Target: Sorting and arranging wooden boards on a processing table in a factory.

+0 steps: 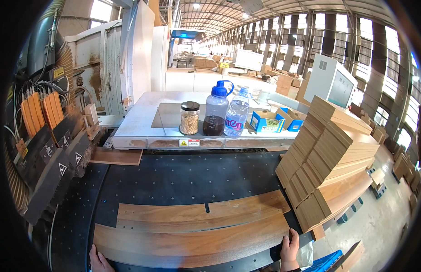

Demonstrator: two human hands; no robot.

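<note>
My left hand [99, 260] grips the near-left end of a long wooden plank [192, 242] lying across a dark machine table [183, 179]. At the plank's right end my right hand [290, 249] holds its edge, fingers curled over it. Two shorter planks [201, 213] lie end to end just beyond it. A tall leaning stack of similar wooden boards [330, 163] stands close on the right.
A jar of wooden pieces [189, 119], two plastic bottles [222, 111] and blue cardboard boxes [267, 121] sit on a white ledge behind the table. A machine head with orange parts and cables [43, 136] stands at left. Factory floor [382, 217] drops away at right.
</note>
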